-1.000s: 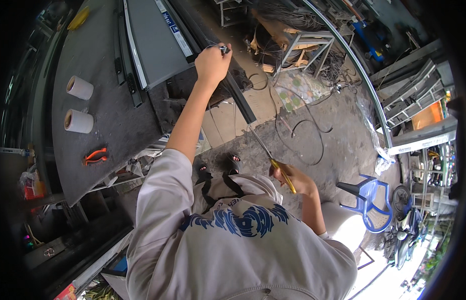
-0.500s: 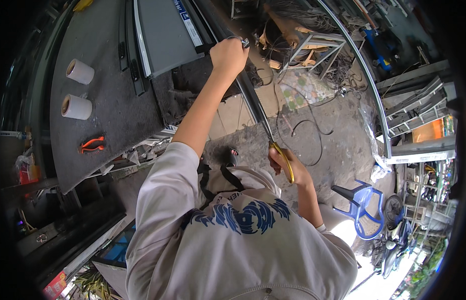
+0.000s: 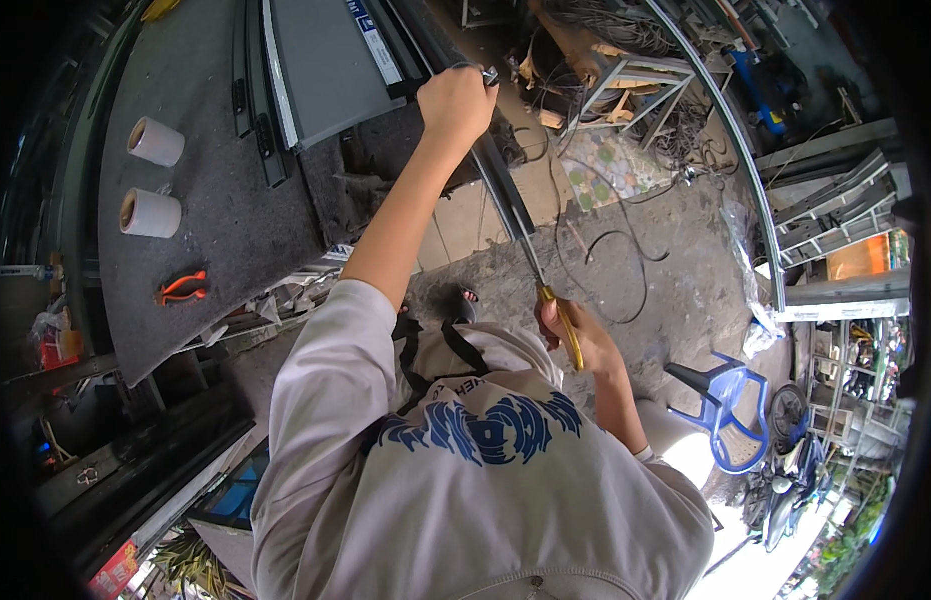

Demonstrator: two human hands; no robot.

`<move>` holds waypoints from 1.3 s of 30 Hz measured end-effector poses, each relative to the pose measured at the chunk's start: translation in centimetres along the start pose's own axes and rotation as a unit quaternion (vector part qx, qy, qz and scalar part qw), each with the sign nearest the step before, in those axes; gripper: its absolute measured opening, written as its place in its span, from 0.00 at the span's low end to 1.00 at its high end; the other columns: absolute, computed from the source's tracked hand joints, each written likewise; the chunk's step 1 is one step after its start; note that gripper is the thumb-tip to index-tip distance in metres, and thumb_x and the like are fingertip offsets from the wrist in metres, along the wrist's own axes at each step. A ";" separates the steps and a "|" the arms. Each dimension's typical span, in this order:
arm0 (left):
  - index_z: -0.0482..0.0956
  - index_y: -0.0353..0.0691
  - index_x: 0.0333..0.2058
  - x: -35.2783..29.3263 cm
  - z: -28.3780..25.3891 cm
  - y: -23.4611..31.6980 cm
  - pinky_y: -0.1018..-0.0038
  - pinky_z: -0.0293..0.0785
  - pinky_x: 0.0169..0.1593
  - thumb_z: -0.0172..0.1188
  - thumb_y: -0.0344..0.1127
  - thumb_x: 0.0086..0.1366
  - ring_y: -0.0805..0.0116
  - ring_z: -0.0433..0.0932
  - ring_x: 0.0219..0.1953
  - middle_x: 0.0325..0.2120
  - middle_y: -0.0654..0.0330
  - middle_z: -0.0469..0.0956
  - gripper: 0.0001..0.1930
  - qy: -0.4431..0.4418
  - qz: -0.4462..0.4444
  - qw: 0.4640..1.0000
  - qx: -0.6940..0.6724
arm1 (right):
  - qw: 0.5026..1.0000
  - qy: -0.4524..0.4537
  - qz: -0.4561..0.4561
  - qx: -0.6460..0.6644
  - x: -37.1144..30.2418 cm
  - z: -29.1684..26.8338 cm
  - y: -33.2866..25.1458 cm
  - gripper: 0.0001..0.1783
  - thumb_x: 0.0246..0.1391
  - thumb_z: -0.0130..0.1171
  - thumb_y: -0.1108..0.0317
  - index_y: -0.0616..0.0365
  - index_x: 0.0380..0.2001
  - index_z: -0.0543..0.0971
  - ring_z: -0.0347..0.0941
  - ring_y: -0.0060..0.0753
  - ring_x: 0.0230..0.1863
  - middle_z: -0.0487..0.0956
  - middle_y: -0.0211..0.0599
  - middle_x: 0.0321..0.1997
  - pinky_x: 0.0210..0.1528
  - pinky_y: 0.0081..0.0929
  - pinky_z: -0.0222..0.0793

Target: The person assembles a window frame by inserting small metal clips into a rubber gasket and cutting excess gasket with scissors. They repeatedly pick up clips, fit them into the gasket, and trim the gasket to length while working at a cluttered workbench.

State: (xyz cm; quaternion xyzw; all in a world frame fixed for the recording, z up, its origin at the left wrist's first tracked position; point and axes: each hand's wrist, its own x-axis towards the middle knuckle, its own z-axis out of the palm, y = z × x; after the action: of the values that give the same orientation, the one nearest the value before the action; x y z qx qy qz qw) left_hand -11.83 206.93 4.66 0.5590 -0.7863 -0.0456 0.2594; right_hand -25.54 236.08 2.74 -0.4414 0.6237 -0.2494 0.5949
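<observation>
My left hand is closed in a fist around a long dark strip-like frame profile, high in the view beside the table's edge. A small shiny metal bit shows at the thumb side of that fist. My right hand is wrapped round the yellow handles of a pair of scissors. Their metal blades point up and away, toward the near end of the dark profile. Whether the blades touch the profile or lie along it, I cannot tell. The fingers inside the handle are partly hidden.
On the dark table at left lie two tape rolls, orange-handled pliers and a grey framed panel. A loose black cable curls across the floor. A blue plastic chair stands at right, below a long metal rail.
My right hand has shifted only slightly, and the yellow scissor handle has swung a little inward to the left. My left hand keeps its grip in nearly the same place.
</observation>
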 end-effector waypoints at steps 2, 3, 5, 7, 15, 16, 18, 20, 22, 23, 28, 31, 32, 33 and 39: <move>0.84 0.44 0.32 0.0 0.1 0.0 0.61 0.79 0.35 0.60 0.46 0.62 0.52 0.83 0.30 0.24 0.53 0.82 0.13 -0.010 -0.007 1.000 0.007 | 1.000 -0.001 -0.031 0.006 0.1 0.6 0.2 0.40 0.55 0.41 0.24 0.57 0.22 0.67 0.62 0.21 0.21 0.65 0.26 0.19 0.24 0.25 0.62; 0.84 0.44 0.32 0.0 0.1 0.0 0.61 0.79 0.35 0.60 0.46 0.62 0.52 0.83 0.30 0.25 0.53 0.82 0.12 -0.015 -0.011 1.000 0.010 | 0.999 -0.009 -0.041 -0.004 0.1 0.8 0.2 0.42 0.54 0.39 0.22 0.57 0.22 0.67 0.63 0.21 0.22 0.66 0.26 0.20 0.24 0.25 0.62; 0.84 0.44 0.32 0.0 0.3 0.0 0.61 0.79 0.34 0.60 0.46 0.61 0.52 0.83 0.30 0.25 0.53 0.82 0.12 -0.005 -0.007 1.000 0.008 | 0.999 0.008 -0.043 -0.029 0.4 1.1 0.2 0.43 0.54 0.39 0.22 0.58 0.21 0.67 0.63 0.21 0.21 0.65 0.26 0.19 0.23 0.25 0.62; 0.84 0.44 0.32 -0.1 0.5 0.0 0.61 0.79 0.34 0.61 0.46 0.61 0.52 0.83 0.30 0.25 0.53 0.82 0.12 -0.004 -0.009 1.000 0.009 | 0.998 0.009 -0.039 -0.038 0.6 1.2 -0.1 0.44 0.53 0.39 0.21 0.58 0.21 0.67 0.63 0.21 0.20 0.65 0.26 0.18 0.22 0.25 0.61; 0.85 0.46 0.35 -0.4 0.5 0.2 0.61 0.79 0.34 0.61 0.46 0.60 0.51 0.83 0.30 0.25 0.53 0.82 0.12 0.014 -0.022 1.000 0.002 | 1.000 -0.013 -0.008 -0.004 0.5 1.0 0.4 0.41 0.54 0.43 0.23 0.57 0.22 0.69 0.62 0.19 0.20 0.65 0.26 0.18 0.22 0.24 0.60; 0.85 0.46 0.36 -0.4 0.5 0.3 0.61 0.79 0.34 0.61 0.46 0.61 0.51 0.83 0.31 0.25 0.52 0.82 0.13 0.004 -0.028 1.000 0.001 | 0.999 -0.026 -0.012 0.028 0.6 0.9 0.9 0.41 0.54 0.43 0.24 0.58 0.23 0.69 0.62 0.19 0.21 0.66 0.26 0.19 0.23 0.23 0.60; 0.85 0.46 0.37 -0.3 0.2 0.4 0.61 0.79 0.35 0.60 0.47 0.62 0.51 0.83 0.32 0.26 0.51 0.82 0.13 -0.001 -0.040 0.999 -0.003 | 0.994 -0.050 -0.051 0.087 0.7 1.0 1.8 0.40 0.54 0.44 0.25 0.58 0.26 0.70 0.62 0.18 0.23 0.67 0.26 0.21 0.24 0.22 0.60; 0.83 0.43 0.33 -0.6 -0.5 0.3 0.63 0.77 0.33 0.59 0.47 0.64 0.51 0.81 0.28 0.23 0.51 0.81 0.14 0.036 -0.058 0.994 -0.085 | 0.997 -0.055 -0.032 0.040 0.2 -0.1 2.4 0.41 0.53 0.46 0.24 0.58 0.30 0.71 0.62 0.18 0.25 0.67 0.26 0.23 0.26 0.22 0.59; 0.80 0.41 0.29 -1.5 -1.9 -0.3 0.65 0.72 0.31 0.57 0.47 0.66 0.54 0.77 0.24 0.20 0.53 0.78 0.16 0.086 -0.065 0.979 -0.175 | 0.999 -0.043 -0.027 -0.008 -1.8 -1.7 2.1 0.43 0.52 0.45 0.22 0.59 0.31 0.72 0.63 0.20 0.24 0.68 0.25 0.22 0.25 0.23 0.59; 0.78 0.40 0.26 -2.6 -3.0 -1.0 0.66 0.70 0.29 0.57 0.47 0.67 0.57 0.75 0.21 0.18 0.56 0.76 0.17 0.119 -0.061 0.966 -0.223 | 0.998 -0.018 -0.006 -0.053 -3.4 -2.4 1.6 0.44 0.51 0.44 0.21 0.59 0.30 0.73 0.64 0.21 0.22 0.68 0.25 0.20 0.23 0.24 0.59; 0.71 0.41 0.20 -13.6 -8.8 -6.3 0.76 0.59 0.27 0.55 0.46 0.70 0.81 0.63 0.21 0.15 0.71 0.66 0.21 -0.122 -0.153 0.867 -0.459 | 0.983 0.105 -0.113 -0.102 -8.7 -3.1 -5.3 0.42 0.48 0.54 0.24 0.60 0.25 0.77 0.64 0.23 0.20 0.70 0.29 0.18 0.23 0.26 0.59; 0.71 0.41 0.21 -19.8 -9.6 -7.9 0.78 0.60 0.27 0.55 0.46 0.70 0.81 0.65 0.22 0.16 0.71 0.67 0.20 -0.212 -0.179 0.843 -0.461 | 0.964 0.141 -0.157 -0.165 -2.8 1.7 -10.6 0.36 0.47 0.64 0.34 0.63 0.20 0.77 0.65 0.26 0.16 0.70 0.35 0.14 0.20 0.29 0.58; 0.71 0.40 0.21 -21.2 -9.7 -8.2 0.78 0.62 0.28 0.54 0.46 0.70 0.82 0.65 0.23 0.16 0.71 0.66 0.20 -0.244 -0.206 0.820 -0.476 | 0.944 0.141 -0.134 -0.267 0.5 3.3 -12.4 0.34 0.47 0.66 0.37 0.64 0.20 0.78 0.65 0.24 0.14 0.70 0.35 0.13 0.18 0.30 0.58; 0.71 0.39 0.22 -22.3 -9.9 -8.6 0.78 0.64 0.27 0.54 0.46 0.70 0.82 0.65 0.22 0.16 0.71 0.66 0.20 -0.247 -0.210 0.825 -0.462 | 0.895 0.195 -0.230 -0.330 4.3 5.6 -14.1 0.30 0.48 0.68 0.43 0.64 0.17 0.76 0.68 0.36 0.14 0.71 0.42 0.13 0.20 0.35 0.60; 0.72 0.34 0.25 -24.8 -11.7 -9.9 0.79 0.71 0.24 0.55 0.40 0.71 0.82 0.63 0.18 0.15 0.69 0.64 0.17 -0.203 -0.201 0.865 -0.413 | 0.796 0.355 -0.416 -0.260 18.0 13.0 -22.0 0.24 0.48 0.69 0.51 0.64 0.35 0.82 0.79 0.49 0.31 0.80 0.48 0.27 0.33 0.38 0.72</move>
State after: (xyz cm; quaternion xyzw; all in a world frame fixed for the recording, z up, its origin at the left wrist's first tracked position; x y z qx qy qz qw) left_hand 7.96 228.14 2.29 0.5247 -0.6014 -0.5302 0.2862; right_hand -5.64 212.93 9.58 -0.6768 0.5890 -0.4404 0.0336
